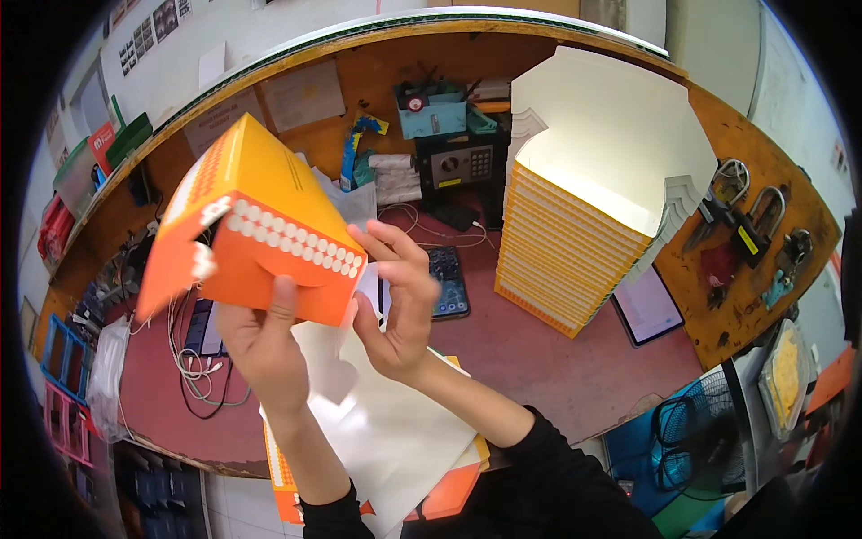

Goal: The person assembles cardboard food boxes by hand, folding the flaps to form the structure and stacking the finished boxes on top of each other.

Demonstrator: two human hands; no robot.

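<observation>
My left hand (269, 350) grips an orange and yellow cardboard box (287, 193) from below, its thumb pressed on the orange side below a row of white dots. The box is tilted in the air above the desk, with an orange flap hanging out at its left end. At the box's right edge, my right hand (395, 301) has its thumb and curled fingers around the end by a white inner flap. Part of that grip is hidden. Below my hands lie flat white card sheets (386, 431) with orange printed pieces under them.
A tall stack of nested yellow-edged cartons (575, 242) stands right of centre. Behind are a phone (448, 283), a black safe (462, 171) and a blue tool basket (435, 112). A tablet (648, 304) lies at right, near padlocks (761, 225). Cables (193, 373) trail at left.
</observation>
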